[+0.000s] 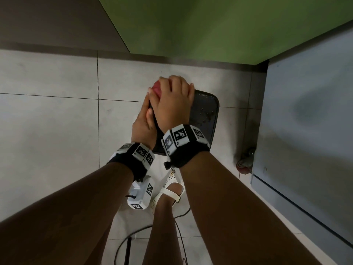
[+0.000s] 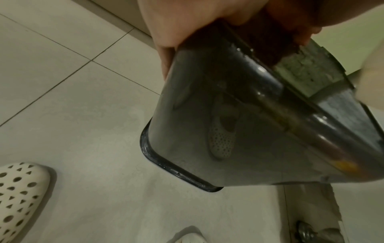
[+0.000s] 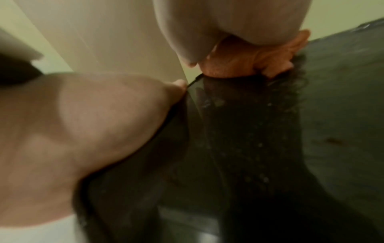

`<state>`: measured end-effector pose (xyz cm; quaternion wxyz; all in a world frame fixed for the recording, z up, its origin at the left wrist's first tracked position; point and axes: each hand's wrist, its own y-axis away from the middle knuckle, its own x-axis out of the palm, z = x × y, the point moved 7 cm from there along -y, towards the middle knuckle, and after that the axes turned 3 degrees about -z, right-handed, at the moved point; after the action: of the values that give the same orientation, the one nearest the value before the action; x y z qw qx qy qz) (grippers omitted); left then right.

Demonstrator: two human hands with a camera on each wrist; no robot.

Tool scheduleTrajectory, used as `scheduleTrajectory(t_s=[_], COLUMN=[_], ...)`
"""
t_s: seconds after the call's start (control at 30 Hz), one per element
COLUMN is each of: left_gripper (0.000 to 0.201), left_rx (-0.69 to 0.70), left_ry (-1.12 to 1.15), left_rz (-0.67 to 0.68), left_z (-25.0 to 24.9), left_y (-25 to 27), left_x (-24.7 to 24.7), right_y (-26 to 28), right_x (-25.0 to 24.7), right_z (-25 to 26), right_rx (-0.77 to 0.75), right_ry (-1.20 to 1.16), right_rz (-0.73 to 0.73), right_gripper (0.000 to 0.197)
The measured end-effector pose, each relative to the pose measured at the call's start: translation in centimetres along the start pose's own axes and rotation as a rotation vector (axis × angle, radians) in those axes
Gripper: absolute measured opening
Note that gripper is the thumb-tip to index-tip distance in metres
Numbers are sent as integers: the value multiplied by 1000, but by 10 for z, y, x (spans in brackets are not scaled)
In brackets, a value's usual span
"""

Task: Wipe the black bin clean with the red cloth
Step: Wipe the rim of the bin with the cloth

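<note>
The black bin (image 1: 206, 111) stands on the tiled floor with a flat wet face turned up; water drops sit on it. My left hand (image 1: 143, 119) grips its left edge, thumb on top and fingers down the side. In the left wrist view the bin (image 2: 207, 115) shows a glossy side and its rim low near the floor, held from above by my left hand (image 2: 176, 21). My right hand (image 1: 172, 98) curls over the red cloth (image 1: 157, 87) at the bin's far left corner. The right wrist view shows the cloth (image 3: 249, 62) bunched under my right hand (image 3: 218, 24) against the bin (image 3: 332, 115).
A green cabinet face (image 1: 210, 25) rises behind the bin. A grey unit (image 1: 305, 121) on a castor (image 1: 246, 159) stands close on the right. My white perforated shoe (image 1: 168, 190) is just behind the bin, and a black cable (image 1: 122, 249) loops on the floor.
</note>
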<state>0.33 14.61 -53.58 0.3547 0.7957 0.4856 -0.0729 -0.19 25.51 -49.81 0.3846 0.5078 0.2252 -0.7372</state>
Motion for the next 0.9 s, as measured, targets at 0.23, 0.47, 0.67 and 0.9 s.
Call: scheduleTrajectory(t_s=[0.23, 0.47, 0.67, 0.9], left_gripper=[45, 46, 46, 31], left_rx=[-47, -55, 104, 113], left_ry=[-55, -46, -113, -69], left_rz=[-20, -18, 14, 22], left_z=[-2, -2, -15, -8], left_y=[2, 4, -27, -56], left_x=[-2, -6, -38, -47], right_y=[8, -4, -24, -21], right_x=[-24, -30, -16, 3], right_z=[-69, -72, -29, 13], right_rx=[220, 293, -53, -185], right_ry=[157, -42, -169, -138], right_rz=[-231, -250, -76, -107], right_gripper=[35, 36, 34, 31])
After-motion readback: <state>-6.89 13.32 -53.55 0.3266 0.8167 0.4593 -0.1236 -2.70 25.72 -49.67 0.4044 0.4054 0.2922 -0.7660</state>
